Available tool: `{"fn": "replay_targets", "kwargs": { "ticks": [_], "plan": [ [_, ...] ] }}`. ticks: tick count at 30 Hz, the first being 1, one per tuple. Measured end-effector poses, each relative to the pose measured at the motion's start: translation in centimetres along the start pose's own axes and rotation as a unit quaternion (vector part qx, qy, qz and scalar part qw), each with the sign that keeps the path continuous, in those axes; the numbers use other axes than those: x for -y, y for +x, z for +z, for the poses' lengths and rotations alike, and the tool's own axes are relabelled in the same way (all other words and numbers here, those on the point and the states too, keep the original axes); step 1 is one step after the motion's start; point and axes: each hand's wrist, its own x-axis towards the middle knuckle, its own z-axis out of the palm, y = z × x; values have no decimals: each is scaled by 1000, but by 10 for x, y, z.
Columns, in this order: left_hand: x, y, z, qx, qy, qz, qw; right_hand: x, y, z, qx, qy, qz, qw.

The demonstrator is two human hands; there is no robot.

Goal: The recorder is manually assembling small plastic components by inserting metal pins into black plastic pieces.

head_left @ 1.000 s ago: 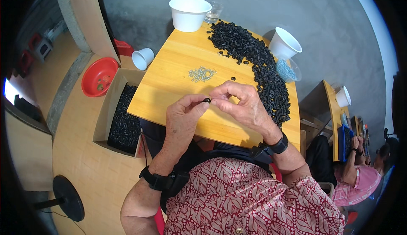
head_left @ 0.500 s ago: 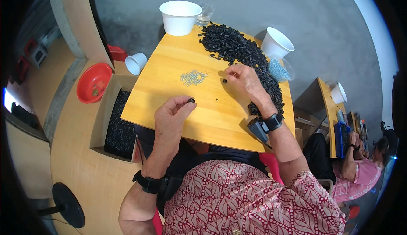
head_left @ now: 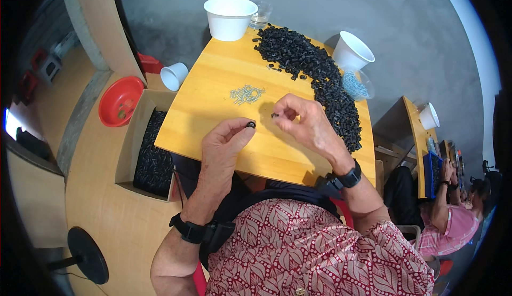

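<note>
While the left hand (head_left: 224, 144) pinches a small black ring (head_left: 249, 125) over the wooden table (head_left: 213, 109), the right hand (head_left: 304, 122) at three o'clock nips another tiny piece; joining them seems next, needing careful alignment. Silver screws (head_left: 246, 93) lie at twelve, black parts (head_left: 314, 74) beyond.

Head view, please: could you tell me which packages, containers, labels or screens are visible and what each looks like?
Cardboard box: left of the table, open, brown, holding black parts.
Red bowl: beside the box, round.
Large white cup: table's far edge, round.
Second white cup: far right corner, tilted.
Small white cup: left of the table, on its side.
No labels or screens are legible.
</note>
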Motion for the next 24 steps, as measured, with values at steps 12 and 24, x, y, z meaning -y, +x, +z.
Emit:
{"fn": "replay_targets", "kwargs": {
  "ticks": [12,24],
  "plan": [
    [1,-6,4,44,-45,-17,998,15,-15,13,32,21,-85,996],
    [0,-5,4,37,-90,-47,994,9,-25,30,-65,61,-102,991]
  ]
}}
